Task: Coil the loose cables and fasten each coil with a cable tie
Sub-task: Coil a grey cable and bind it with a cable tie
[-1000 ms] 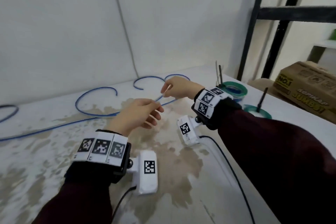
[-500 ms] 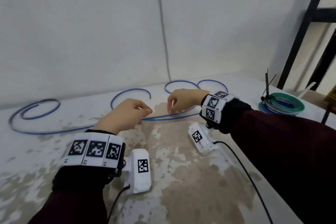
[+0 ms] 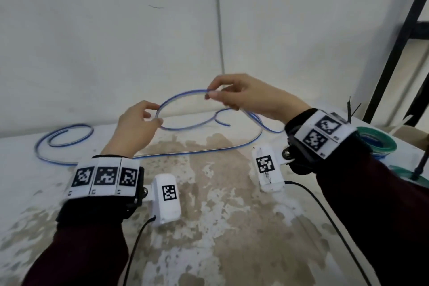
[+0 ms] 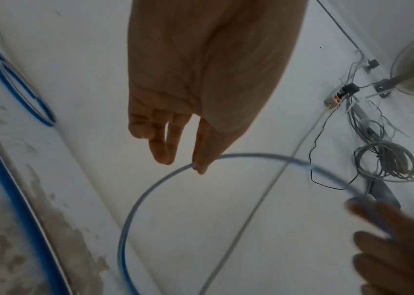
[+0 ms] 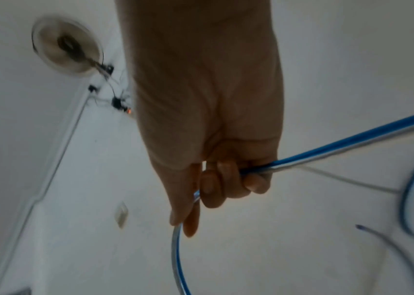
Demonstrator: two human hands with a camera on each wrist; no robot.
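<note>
A long blue-and-grey cable (image 3: 185,97) runs over the stained white table (image 3: 209,216), and one stretch of it is lifted into an arc above the surface. My left hand (image 3: 156,116) pinches the arc's left end between thumb and forefinger (image 4: 201,159). My right hand (image 3: 212,93) grips the arc's right end, fingers (image 5: 226,179) curled round the cable (image 5: 339,147). One loose tip (image 3: 226,124) hangs near the table under the right hand. The far left end lies curled in a small loop (image 3: 67,134).
Green and blue coiled cables (image 3: 380,144) fastened with black ties (image 3: 350,109) lie at the table's right edge. A black metal frame (image 3: 399,39) stands at the right. White walls close the back. Black leads (image 3: 325,211) run from the wrist cameras.
Both hands have risen off the table, lifting a stretch of the cable into an arc between them. The right hand moved up and right. The head view shifted left.
</note>
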